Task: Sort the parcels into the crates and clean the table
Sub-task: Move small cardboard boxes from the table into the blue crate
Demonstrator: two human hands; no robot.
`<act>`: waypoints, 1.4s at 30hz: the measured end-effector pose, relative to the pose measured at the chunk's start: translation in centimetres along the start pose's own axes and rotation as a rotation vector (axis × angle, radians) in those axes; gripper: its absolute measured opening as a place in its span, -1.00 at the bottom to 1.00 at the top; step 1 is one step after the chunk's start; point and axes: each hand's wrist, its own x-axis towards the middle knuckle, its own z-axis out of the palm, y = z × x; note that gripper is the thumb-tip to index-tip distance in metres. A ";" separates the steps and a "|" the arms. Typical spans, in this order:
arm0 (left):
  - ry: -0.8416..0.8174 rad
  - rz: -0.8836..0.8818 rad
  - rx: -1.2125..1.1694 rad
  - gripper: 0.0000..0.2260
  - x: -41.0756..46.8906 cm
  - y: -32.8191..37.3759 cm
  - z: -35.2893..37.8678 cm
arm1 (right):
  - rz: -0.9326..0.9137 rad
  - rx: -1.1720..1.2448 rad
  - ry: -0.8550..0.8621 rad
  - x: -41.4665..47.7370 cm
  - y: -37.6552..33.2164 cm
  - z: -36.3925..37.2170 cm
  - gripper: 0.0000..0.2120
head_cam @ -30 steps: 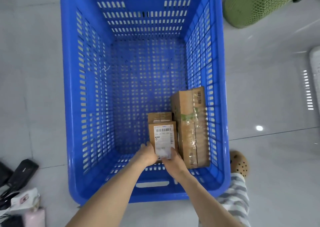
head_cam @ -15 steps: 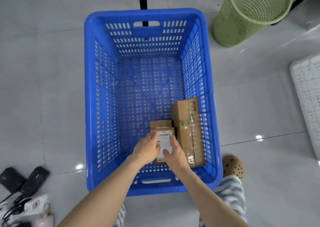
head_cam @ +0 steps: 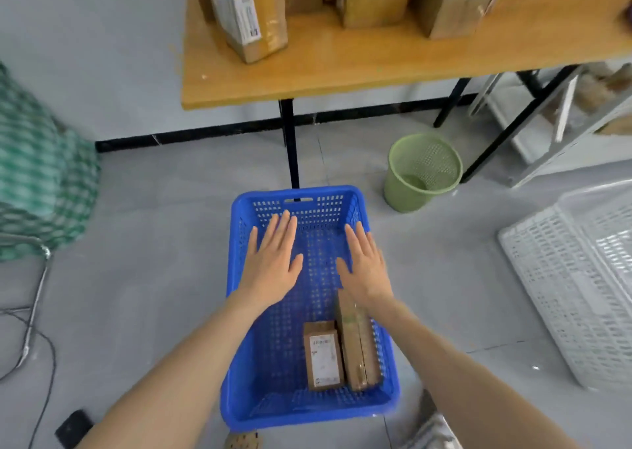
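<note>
Both hands have let go of the small labelled parcel point(head_cam: 323, 356) they held half a second ago and have lifted out of the blue crate point(head_cam: 307, 414). The view has also swung up, so the table point(head_cam: 342, 68) now shows.

The left hand point(head_cam: 272, 263) and right hand point(head_cam: 367, 267) hover side by side over the crate, palms down. Their fingers are straight and slightly apart, and they hold nothing. A gap of blue mesh shows between the two thumbs.

The small labelled parcel lies on the crate floor, nearer the person than both hands and between the two forearms, label up. Just beside it, under the right wrist, lies the longer taped parcel point(head_cam: 357, 342), whose far end the wrist covers.

Beyond the fingertips stands the table, with several cardboard parcels point(head_cam: 249, 14) grouped on its top. A green wastebasket point(head_cam: 422, 171) stands on the floor beyond and to the right of the right hand. A white crate point(head_cam: 574, 277) sits well out to that hand's right. Well off to the left of the left hand is a green checked bag point(head_cam: 37, 181), which is blurred.
</note>
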 end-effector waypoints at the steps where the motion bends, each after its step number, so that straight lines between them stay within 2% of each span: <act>1: 0.029 0.045 0.025 -0.41 0.1 0.3 -2.1 | -0.044 -0.032 0.028 0.1 -1.0 -2.5 -0.39; 4: 0.054 0.184 0.123 -0.42 0.8 2.1 -8.0 | -0.120 -0.092 0.101 0.0 -3.0 -9.3 -0.40; 8: 0.163 0.295 0.201 -0.44 2.7 6.6 -16.8 | -0.088 -0.070 0.256 -0.5 -4.7 -19.2 -0.39; 10: 0.156 0.284 0.221 -0.45 3.7 9.4 -21.1 | -0.083 -0.050 0.326 -0.9 -4.9 -24.0 -0.39; 13: -0.038 0.245 0.277 -0.43 4.9 13.3 -25.8 | -0.077 -0.013 0.343 -1.4 -4.3 -30.1 -0.39; 14: -0.054 0.225 0.275 -0.41 5.0 15.0 -27.3 | -0.090 -0.006 0.334 -1.6 -3.8 -32.5 -0.39; 19: 0.155 0.082 0.120 -0.40 5.3 21.7 -31.0 | -0.177 -0.080 0.289 -2.0 -0.6 -42.0 -0.42; 24: 0.212 0.077 0.193 -0.42 6.3 28.9 -33.0 | -0.231 -0.149 0.297 -1.7 2.1 -51.1 -0.42; 29: 0.176 0.124 0.334 -0.44 7.5 32.3 -34.2 | -0.250 -0.172 0.306 -0.4 3.1 -54.9 -0.38; 32: 0.156 0.092 0.260 -0.44 8.5 32.5 -34.7 | -0.271 -0.157 0.287 0.6 2.9 -54.7 -0.37; 36: 0.108 0.025 0.031 -0.43 10.7 31.5 -35.0 | -0.279 -0.145 0.169 2.4 2.8 -52.8 -0.34; 42: 0.034 -0.016 0.040 -0.41 17.6 29.0 -36.4 | -0.220 -0.143 0.127 9.3 1.8 -54.4 -0.32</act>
